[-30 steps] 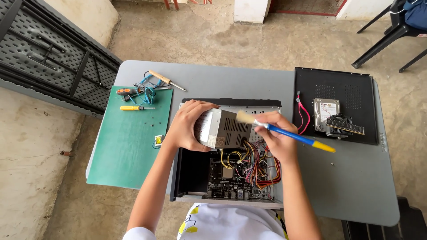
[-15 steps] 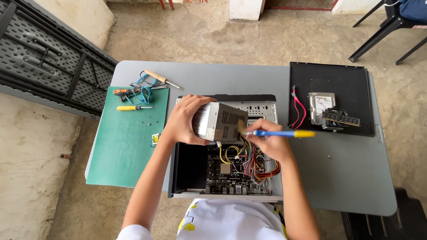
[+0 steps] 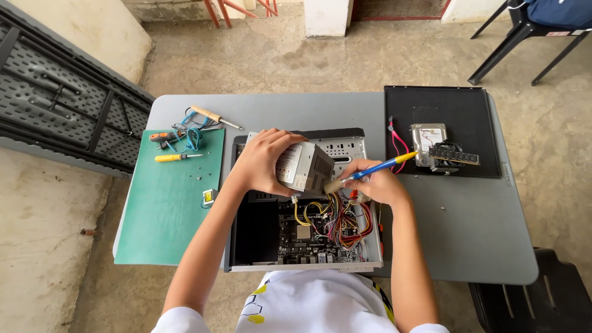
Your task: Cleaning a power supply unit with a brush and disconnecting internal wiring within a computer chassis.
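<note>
My left hand [image 3: 266,161] grips a grey metal power supply box [image 3: 305,168] and holds it tilted above an open computer case [image 3: 302,243] on the grey table [image 3: 456,222]. My right hand [image 3: 376,183] holds a brush with a blue and yellow handle [image 3: 381,166]; its bristles touch the lower right side of the box. Coloured wires [image 3: 339,219] run from the box down over the green circuit board inside the case.
A green mat [image 3: 166,209] lies at the left with screwdrivers [image 3: 176,157] and a blue cable. A black side panel [image 3: 441,129] at the right carries a hard drive [image 3: 428,134] and a memory stick. A folded table leans at the far left; black chairs stand at the right.
The brush has swung from pointing down-right to pointing up-right, and its bristles moved from the top of the box to its lower side. My left hand has turned the box.
</note>
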